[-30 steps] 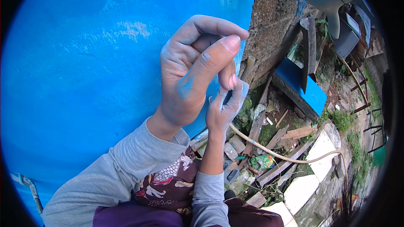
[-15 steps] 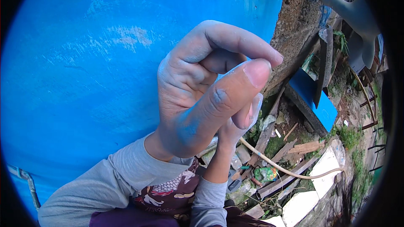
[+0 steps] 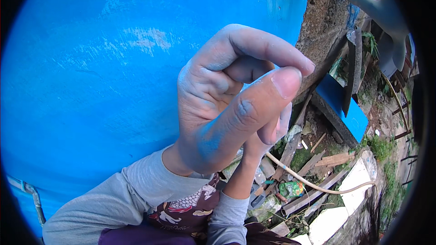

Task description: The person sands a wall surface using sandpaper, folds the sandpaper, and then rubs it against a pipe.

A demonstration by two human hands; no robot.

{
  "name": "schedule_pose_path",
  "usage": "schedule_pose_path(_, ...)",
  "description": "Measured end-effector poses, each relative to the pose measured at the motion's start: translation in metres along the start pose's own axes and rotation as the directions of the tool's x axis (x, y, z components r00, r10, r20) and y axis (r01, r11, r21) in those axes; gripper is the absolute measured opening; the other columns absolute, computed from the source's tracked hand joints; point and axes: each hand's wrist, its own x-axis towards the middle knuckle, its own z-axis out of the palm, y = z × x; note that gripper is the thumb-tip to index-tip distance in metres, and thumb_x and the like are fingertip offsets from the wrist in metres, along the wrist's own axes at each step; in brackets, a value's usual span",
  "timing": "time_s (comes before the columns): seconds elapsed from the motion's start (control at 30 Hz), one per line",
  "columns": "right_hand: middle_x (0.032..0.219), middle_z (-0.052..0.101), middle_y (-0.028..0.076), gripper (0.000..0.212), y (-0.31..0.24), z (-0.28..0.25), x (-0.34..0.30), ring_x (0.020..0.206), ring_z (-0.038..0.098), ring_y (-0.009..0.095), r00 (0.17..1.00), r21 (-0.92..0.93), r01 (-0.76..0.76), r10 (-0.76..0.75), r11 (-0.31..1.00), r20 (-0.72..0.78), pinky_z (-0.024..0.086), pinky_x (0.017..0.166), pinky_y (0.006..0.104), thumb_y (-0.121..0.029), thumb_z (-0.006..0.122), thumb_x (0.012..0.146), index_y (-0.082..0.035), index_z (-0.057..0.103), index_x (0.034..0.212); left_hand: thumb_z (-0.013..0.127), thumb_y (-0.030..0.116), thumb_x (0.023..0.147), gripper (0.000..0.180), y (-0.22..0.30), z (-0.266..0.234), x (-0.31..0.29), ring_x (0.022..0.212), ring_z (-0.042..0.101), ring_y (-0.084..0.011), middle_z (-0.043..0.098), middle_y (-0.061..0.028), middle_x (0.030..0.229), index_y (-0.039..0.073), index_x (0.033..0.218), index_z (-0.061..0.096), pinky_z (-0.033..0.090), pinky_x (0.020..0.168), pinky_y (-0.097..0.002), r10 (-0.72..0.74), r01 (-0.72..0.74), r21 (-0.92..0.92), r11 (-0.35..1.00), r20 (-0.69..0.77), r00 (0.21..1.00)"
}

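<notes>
My left hand (image 3: pixel 218 104) is raised close in front of a blue painted wall-like surface (image 3: pixel 91 95). Its index finger curls over to meet the thumb in a pinch, and I see nothing between them. Pale and blue dust coats the fingers and knuckles. Behind it is my right hand (image 3: pixel 257 145), mostly covered by the left one; its wrist and a little of the hand show, but its fingers cannot be made out clearly. Both forearms wear grey sleeves.
At right, a blue-topped slab (image 3: pixel 345 109) leans near a rough wall edge (image 3: pixel 320 22). Wood scraps (image 3: pixel 334 159), a beige hose (image 3: pixel 318 188), a green packet (image 3: pixel 291 188) and white panels (image 3: pixel 328 223) lie on the ground. A grey pipe (image 3: pixel 377 11) crosses the upper right.
Both hands appear slightly farther right in the picture, and the background has shifted a little right too. The left hand's pinch is unchanged.
</notes>
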Motion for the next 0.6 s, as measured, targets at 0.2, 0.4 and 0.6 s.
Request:
schedule_pose_path(0.2, 0.087, 0.062, 0.008, 0.016, 0.009, 0.005, -0.013, 0.078, 0.058, 0.026, 0.998, -0.053, -0.014, 0.01, 0.999, -0.062, 0.042, 0.073, 0.0374, -0.014, 0.07, 0.087, -0.004, 0.064, 0.098, 0.044, 0.013, 0.096, 0.021, 0.0, 0.0, -0.002, 0.047, 0.053, -0.0099, 0.048, 0.0037, 0.045, -0.001, 0.108, 0.054, 0.039, 0.065, -0.0252, -0.029, 0.029, 0.004, 1.0, -0.013, 0.999)
schedule_pose_path(0.4, 0.085, 0.062, 0.008, 0.015, 0.01, 0.006, -0.01, 0.078, 0.057, 0.025, 0.995, -0.155, 0.084, -0.092, 0.984, -0.041, 0.04, 0.073, 0.0365, -0.012, 0.072, 0.085, -0.006, 0.067, 0.098, 0.042, 0.012, 0.096, 0.022, 0.001, -0.004, 0.0, 0.048, 0.052, -0.0102, 0.048, 0.0044, 0.045, 0.0, 0.111, 0.053, 0.039, 0.068, -0.0262, 0.008, -0.008, -0.012, 1.0, 0.04, 0.999)
schedule_pose_path(0.6, 0.083, 0.063, 0.005, 0.016, 0.0, 0.009, -0.008, 0.074, 0.056, 0.021, 0.989, -0.151, 0.078, -0.096, 0.985, -0.112, 0.037, 0.071, 0.034, -0.011, 0.073, 0.083, -0.008, 0.068, 0.098, 0.04, 0.012, 0.097, 0.024, 0.002, -0.003, 0.0, 0.05, 0.052, -0.0104, 0.047, 0.0048, 0.046, 0.0, 0.113, 0.053, 0.039, 0.072, -0.0285, -0.018, 0.019, -0.037, 0.999, 0.038, 0.999)
